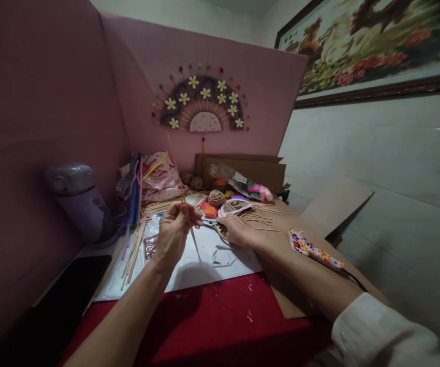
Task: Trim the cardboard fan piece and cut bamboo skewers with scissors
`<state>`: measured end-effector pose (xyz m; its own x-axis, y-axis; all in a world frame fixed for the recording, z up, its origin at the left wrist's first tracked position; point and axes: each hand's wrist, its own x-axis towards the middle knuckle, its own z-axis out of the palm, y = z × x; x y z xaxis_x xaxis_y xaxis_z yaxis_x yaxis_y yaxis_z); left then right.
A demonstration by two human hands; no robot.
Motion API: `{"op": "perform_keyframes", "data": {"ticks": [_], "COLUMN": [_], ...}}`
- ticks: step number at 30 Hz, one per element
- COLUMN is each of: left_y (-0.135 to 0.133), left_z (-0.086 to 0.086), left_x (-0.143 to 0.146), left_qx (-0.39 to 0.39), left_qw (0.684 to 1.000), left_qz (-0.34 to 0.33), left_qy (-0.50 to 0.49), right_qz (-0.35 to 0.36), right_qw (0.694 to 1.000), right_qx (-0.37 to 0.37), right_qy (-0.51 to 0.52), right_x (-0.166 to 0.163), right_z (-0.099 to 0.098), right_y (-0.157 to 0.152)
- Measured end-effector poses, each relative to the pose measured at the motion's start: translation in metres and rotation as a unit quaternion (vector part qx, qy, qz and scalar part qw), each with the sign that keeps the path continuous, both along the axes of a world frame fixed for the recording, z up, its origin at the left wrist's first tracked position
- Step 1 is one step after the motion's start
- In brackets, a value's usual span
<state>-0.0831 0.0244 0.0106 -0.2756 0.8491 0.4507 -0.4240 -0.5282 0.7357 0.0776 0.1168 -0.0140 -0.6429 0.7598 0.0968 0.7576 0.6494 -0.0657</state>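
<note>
My left hand (pixel 176 229) is closed in a pinch on a thin wooden stick (pixel 183 199) that rises tilted up and to the left above the white sheet (pixel 204 260). My right hand (pixel 237 230) rests low on the table, fingers curled over the handles of a pair of scissors (pixel 211 223). Whether it grips them I cannot tell. Loose sticks (pixel 261 216) lie just behind the right hand.
A bundle of sticks (pixel 133 250) lies left of the sheet. A lilac flask (pixel 80 201) stands at the far left, by a dark tablet (pixel 67 298). Twine ball (pixel 216 197), coloured scraps and cardboard crowd the back. A patterned strip (pixel 315 250) lies right. Pink boards wall the left and back.
</note>
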Motion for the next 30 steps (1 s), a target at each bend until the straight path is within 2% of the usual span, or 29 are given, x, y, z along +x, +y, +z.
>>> {"op": "perform_keyframes", "data": {"ticks": [5,8,11,14,16,21,26,30], "left_y": [0.005,0.004,0.003,0.003,0.003,0.0,-0.005,-0.003], "left_z": [-0.007,-0.008,-0.007,-0.008,-0.009,-0.006,0.002,0.003], "left_x": [0.002,0.001,0.0,-0.002,-0.003,-0.003,0.0,0.002], "left_qx": [-0.01,-0.014,-0.015,-0.036,-0.051,-0.071,-0.056,-0.04], "left_qw": [1.0,0.997,0.993,0.993,0.993,0.988,0.985,0.984], "left_qz": [0.01,0.048,0.066,0.069,0.066,0.053,0.043,0.052], "left_qy": [0.023,0.062,0.093,0.09,0.089,0.129,0.156,0.164], "right_qz": [0.003,0.081,0.191,0.221,0.222,0.198,0.174,0.169], "right_qw": [0.999,0.992,0.951,0.915,0.907,0.916,0.94,0.955], "right_qx": [0.036,0.038,-0.008,-0.046,-0.078,-0.111,-0.073,-0.046], "right_qy": [-0.003,0.084,0.241,0.334,0.349,0.332,0.284,0.239], "right_x": [-0.002,-0.013,-0.031,-0.043,-0.045,-0.041,-0.043,-0.042], "right_z": [0.01,0.015,0.012,0.003,-0.002,-0.002,0.002,0.004], "right_y": [-0.011,-0.023,-0.035,-0.041,-0.041,-0.044,-0.049,-0.049]}}
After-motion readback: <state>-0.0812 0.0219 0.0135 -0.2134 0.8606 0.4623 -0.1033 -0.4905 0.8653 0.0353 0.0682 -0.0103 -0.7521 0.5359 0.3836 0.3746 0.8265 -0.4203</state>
